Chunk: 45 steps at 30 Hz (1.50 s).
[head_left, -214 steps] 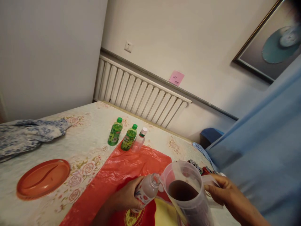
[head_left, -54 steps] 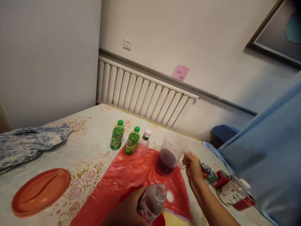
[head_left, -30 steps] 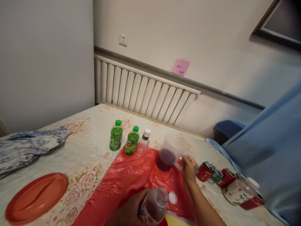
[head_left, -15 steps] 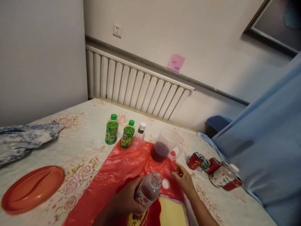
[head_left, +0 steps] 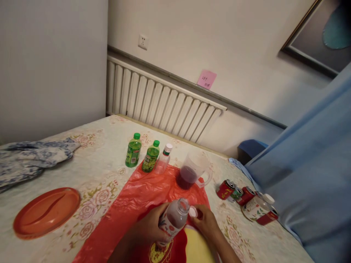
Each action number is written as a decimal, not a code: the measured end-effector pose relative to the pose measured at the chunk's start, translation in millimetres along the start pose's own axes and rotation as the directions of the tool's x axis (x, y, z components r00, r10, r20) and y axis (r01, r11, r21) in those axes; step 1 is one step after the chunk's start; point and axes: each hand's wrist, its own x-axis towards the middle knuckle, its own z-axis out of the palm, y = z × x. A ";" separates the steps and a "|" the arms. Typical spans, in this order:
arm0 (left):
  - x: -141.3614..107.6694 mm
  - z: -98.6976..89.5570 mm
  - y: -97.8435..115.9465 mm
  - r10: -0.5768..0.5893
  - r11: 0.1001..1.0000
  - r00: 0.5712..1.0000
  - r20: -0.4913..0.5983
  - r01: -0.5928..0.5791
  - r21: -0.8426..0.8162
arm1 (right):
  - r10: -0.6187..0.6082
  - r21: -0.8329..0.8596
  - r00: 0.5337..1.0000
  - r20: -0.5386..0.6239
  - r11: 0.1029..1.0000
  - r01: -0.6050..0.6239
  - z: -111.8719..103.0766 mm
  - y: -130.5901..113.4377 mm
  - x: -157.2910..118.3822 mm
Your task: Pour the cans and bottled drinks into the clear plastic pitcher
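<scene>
My left hand (head_left: 149, 224) is wrapped round a clear plastic bottle (head_left: 175, 218) with a printed label; its mouth is uncapped and it leans to the right. Just right of the bottle's mouth, my right hand (head_left: 204, 221) pinches a white bottle cap (head_left: 193, 211) between thumb and fingers. Both hands are above a red plastic sheet (head_left: 148, 186). Beyond them a clear measuring jug (head_left: 189, 170) holds dark purple liquid.
Two green-capped bottles (head_left: 133, 151) and a clear white-capped bottle (head_left: 163, 160) stand behind the sheet. Several cans (head_left: 226, 189) and a labelled bottle (head_left: 256, 208) are at the right. An orange-red oval tray (head_left: 46, 212) and bunched cloth (head_left: 38, 159) lie left.
My right hand has moved left and down to the white cap and taken hold of it. The left hand still holds the bottle. The view has shifted slightly.
</scene>
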 end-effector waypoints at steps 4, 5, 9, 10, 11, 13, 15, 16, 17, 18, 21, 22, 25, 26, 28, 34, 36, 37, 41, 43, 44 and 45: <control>0.0 0.1 0.1 0.016 1.000 1.000 -0.005 -0.016 0.000 | -0.124 -0.018 0.992 0.031 0.992 0.125 -38.3 -50.4 -6.3; 0.4 0.2 -0.8 0.024 1.000 1.000 0.003 -0.024 -0.006 | -0.165 -0.039 0.986 0.040 0.985 0.166 -48.9 -63.7 -8.6; 1.3 0.4 -5.3 0.046 0.998 0.999 0.014 -0.047 0.029 | -0.311 -0.146 0.948 0.063 0.937 0.317 -78.4 -104.0 -17.4; 1.3 0.4 -6.5 0.050 0.998 0.999 0.014 -0.051 0.042 | -0.338 -0.155 0.938 0.082 0.925 0.347 -82.1 -110.5 -19.0; 1.3 0.3 -7.6 0.054 0.997 0.998 0.015 -0.055 0.049 | -0.358 -0.158 0.928 0.100 0.915 0.371 -84.6 -115.9 -20.1; 1.1 0.0 -9.3 0.068 0.997 0.998 0.017 -0.069 0.035 | -0.380 -0.155 0.917 0.123 0.905 0.396 -88.0 -124.5 -21.2; 0.3 -0.3 -9.9 0.083 0.997 0.996 0.020 -0.083 0.007 | -0.380 -0.142 0.915 0.135 0.907 0.397 -90.7 -131.4 -20.8; -0.3 -0.5 -9.8 0.087 0.996 0.996 0.020 -0.087 -0.005 | -0.374 -0.134 0.917 0.139 0.910 0.392 -92.1 -134.4 -20.2; -0.9 -0.6 -9.4 0.089 0.996 0.996 0.020 -0.089 -0.012 | -0.368 -0.125 0.919 0.144 0.914 0.386 -93.5 -137.1 -19.3; -1.4 -0.6 -8.8 0.091 0.996 0.996 0.017 -0.091 -0.011 | -0.363 -0.114 0.920 0.149 0.918 0.380 -95.0 -139.7 -18.2; -2.3 0.1 -7.6 0.107 0.994 0.994 0.016 -0.107 -0.005 | -0.363 -0.043 0.916 0.172 0.926 0.375 -98.4 -147.0 -14.6; -2.2 0.5 -7.7 0.112 0.994 0.994 0.020 -0.111 -0.008 | -0.365 -0.008 0.912 0.189 0.928 0.373 -99.0 -149.2 -13.6; -1.4 1.7 -9.9 0.108 0.994 0.994 0.019 -0.108 -0.008 | -0.350 0.065 0.905 0.243 0.936 0.345 -99.1 -154.1 -11.4; -1.2 1.9 -11.1 0.104 0.995 0.994 0.014 -0.104 -0.001 | -0.342 0.070 0.906 0.251 0.940 0.335 -98.7 -155.0 -11.1; -0.8 1.7 -13.5 0.097 0.995 0.995 0.008 -0.098 0.019 | -0.337 0.061 0.905 0.261 0.941 0.333 -97.8 -156.0 -10.6; -0.7 0.1 -15.6 0.094 0.995 0.995 0.016 -0.094 0.036 | -0.379 0.004 0.864 0.331 0.916 0.401 -98.3 -162.9 -10.5; -0.8 0.1 -15.6 0.094 0.995 0.996 0.013 -0.094 0.038 | -0.385 -0.018 0.850 0.359 0.908 0.419 -99.8 -167.3 -10.5; -0.7 0.2 -15.7 0.091 0.995 0.996 0.009 -0.091 0.043 | -0.390 -0.024 0.841 0.375 0.903 0.430 -100.6 -169.4 -10.6; -0.1 0.7 -17.2 0.100 0.992 0.995 -0.006 -0.100 0.076 | -0.391 -0.041 0.821 0.417 0.894 0.447 -102.2 -174.1 -10.8; 0.3 0.9 -18.3 0.111 0.990 0.994 -0.011 -0.110 0.089 | -0.377 -0.062 0.824 0.424 0.895 0.441 -101.8 -174.4 -11.1; 0.3 1.0 -18.8 0.108 0.990 0.994 -0.018 -0.106 0.096 | -0.369 -0.072 0.825 0.427 0.896 0.438 -101.4 -174.3 -11.4; 0.3 1.1 -19.2 0.100 0.990 0.995 -0.025 -0.097 0.103 | -0.365 -0.080 0.827 0.427 0.896 0.436 -100.9 -173.9 -11.6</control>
